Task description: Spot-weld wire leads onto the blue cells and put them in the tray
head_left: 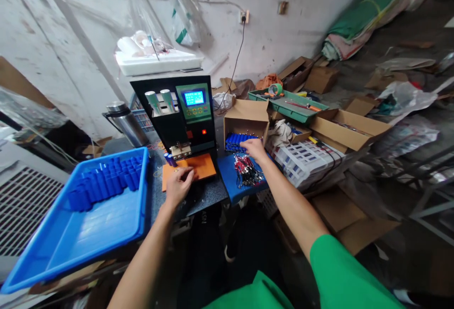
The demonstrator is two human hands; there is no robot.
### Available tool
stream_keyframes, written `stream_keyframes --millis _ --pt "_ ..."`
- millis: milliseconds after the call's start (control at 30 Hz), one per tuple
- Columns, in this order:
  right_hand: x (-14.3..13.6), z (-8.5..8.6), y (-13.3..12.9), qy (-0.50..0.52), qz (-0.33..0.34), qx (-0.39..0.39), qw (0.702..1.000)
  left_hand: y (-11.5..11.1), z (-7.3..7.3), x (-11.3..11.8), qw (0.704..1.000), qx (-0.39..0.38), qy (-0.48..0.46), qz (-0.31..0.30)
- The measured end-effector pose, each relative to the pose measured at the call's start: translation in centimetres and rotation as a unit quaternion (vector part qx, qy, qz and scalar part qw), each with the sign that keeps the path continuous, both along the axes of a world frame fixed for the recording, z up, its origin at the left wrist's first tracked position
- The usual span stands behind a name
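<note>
1. Reaching right hand (252, 149) to blue cells (234, 141) in cardboard box (247, 109), fingers bent; can't tell if gripping.
2. Curling left hand (179, 184) at orange board (203, 167), hold unclear.
3. Seemingly picking or placing cells; next calling for care beside wire leads (245, 172).

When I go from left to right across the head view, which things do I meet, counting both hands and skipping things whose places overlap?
Blue tray → left hand → right hand → white basket.
</note>
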State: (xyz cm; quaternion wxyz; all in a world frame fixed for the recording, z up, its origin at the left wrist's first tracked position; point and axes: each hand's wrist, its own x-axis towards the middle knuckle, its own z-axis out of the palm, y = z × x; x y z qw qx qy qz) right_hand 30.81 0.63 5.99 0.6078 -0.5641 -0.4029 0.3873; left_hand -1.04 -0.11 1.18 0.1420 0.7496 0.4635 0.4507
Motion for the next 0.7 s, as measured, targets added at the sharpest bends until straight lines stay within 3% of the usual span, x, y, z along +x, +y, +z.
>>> stream_keyframes --millis 67,167,333,533,700 --pt "0.1 0.3 -0.5 0.013 0.014 -0.01 1.0 0.1 -0.1 -0.1 1.0 -0.002 -0.001 0.002" --pt "0.2 1.5 -1.5 0.119 0.024 0.068 0.99 0.3 -0.3 -0.1 1.0 -0.004 0.0 -0.001" --pt "-0.9 3.3 -1.9 0.17 0.069 0.14 0.973 0.3 -0.4 0.0 1.0 0.002 0.007 0.005" --pt "-3.3 0.7 -0.8 0.175 0.065 0.095 0.978 0.0 -0.5 0.1 1.0 -0.022 -0.007 0.01" --pt "-4.2 -0.7 -1.3 0.217 0.079 0.068 0.97 -1.7 0.0 1.6 0.991 -0.074 -0.109 -0.001"
